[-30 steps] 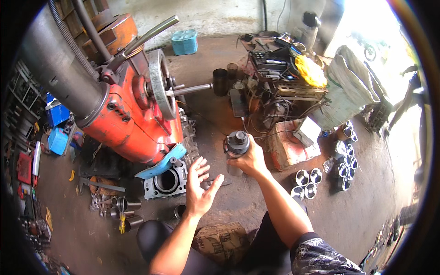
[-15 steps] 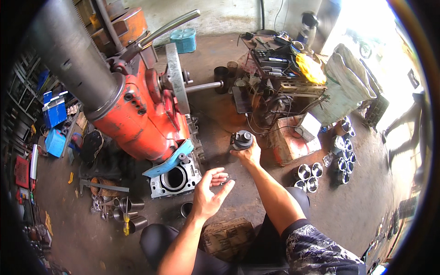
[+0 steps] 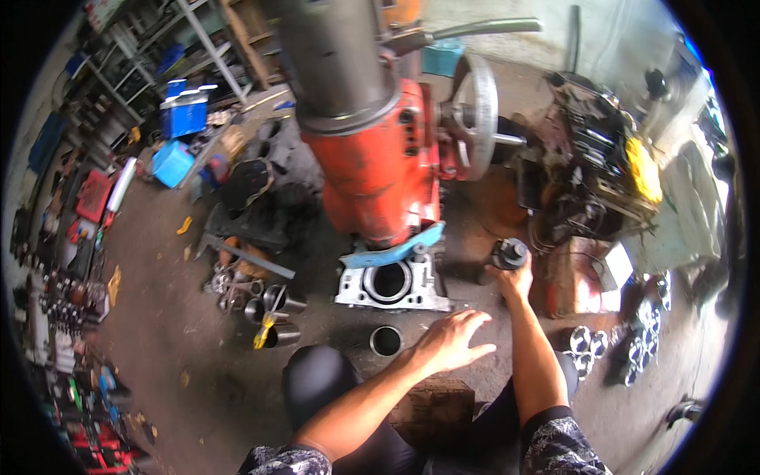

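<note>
My right hand (image 3: 518,279) is wrapped round a dark bottle-shaped container (image 3: 508,252) with a black lid, held over the floor to the right of the engine block. My left hand (image 3: 453,343) holds nothing; its thumb stands apart from the fingers, palm turned to the right. Just beyond it lies the metal engine block (image 3: 348,294), its round bore facing up under a blue pad (image 3: 388,252) at the foot of a red boring machine (image 3: 368,178). A metal cylinder sleeve (image 3: 386,342) stands on the floor left of my left hand.
Several more sleeves (image 3: 283,336) and connecting rods (image 3: 229,291) lie to the left, near a caliper (image 3: 252,257). Shiny metal cylinders (image 3: 582,340) stand at the right. Behind them are a red-and-white box (image 3: 582,285) and a cluttered tool stand (image 3: 594,150). Flattened cardboard (image 3: 431,408) lies between my knees.
My view has turned left, so the machine and block appear farther right. The fingers of my left hand have straightened somewhat. The bottle-shaped container stays in my right hand.
</note>
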Available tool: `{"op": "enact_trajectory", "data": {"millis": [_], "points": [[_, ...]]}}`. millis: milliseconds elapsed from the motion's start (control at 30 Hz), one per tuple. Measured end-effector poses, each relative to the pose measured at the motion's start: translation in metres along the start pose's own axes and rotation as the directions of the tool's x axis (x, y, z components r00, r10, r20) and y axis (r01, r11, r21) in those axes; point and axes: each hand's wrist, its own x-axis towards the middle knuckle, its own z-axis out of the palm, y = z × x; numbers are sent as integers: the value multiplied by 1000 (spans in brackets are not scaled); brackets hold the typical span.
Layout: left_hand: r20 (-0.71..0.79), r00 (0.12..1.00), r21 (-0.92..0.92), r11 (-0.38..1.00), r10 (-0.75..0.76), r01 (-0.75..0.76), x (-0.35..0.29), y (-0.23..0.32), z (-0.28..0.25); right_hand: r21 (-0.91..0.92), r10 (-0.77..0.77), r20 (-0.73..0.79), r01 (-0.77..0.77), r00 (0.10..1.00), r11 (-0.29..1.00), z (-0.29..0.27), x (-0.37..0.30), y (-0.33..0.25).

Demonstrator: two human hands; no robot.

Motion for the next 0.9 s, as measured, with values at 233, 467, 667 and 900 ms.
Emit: {"op": "enact_trajectory", "data": {"millis": [233,467,667,900], "points": [[138,990,58,998,5,-13,2,-1,5,-231,168,48,-152,985,961,-32,29,30],[289,956,119,993,-57,23,-5,4,14,572,374,-125,-241,919,784,-114,110,12],[289,957,165,985,-5,-45,-8,5,18,641,434,-139,-254,890,725,-123,168,-7],[281,959,192,981,-26,-29,-9,13,18,833,452,-62,-203,890,514,-116,198,-16]]}}
